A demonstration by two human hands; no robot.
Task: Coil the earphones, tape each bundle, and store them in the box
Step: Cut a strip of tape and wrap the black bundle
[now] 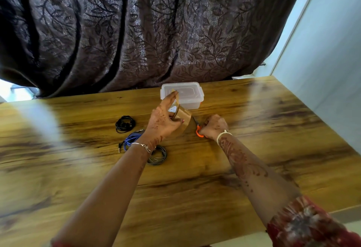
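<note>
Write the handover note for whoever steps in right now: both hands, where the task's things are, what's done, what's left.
Left hand: holds the brown tape roll with a strip pulled up.
Right hand: grips the orange-handled scissors, blades toward the tape.
Black, blue and grey earphone coils lie on the table, left of the hands.
Clear box sits behind the hands, lid on.
Done: three coils wound.
Left: cut the strip, tape each bundle (no tape visible on them), open the box, store them.

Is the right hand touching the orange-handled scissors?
Touching. The head view shows the right hand closed around the orange handle of the scissors, with the blade pointing toward the tape.
</note>
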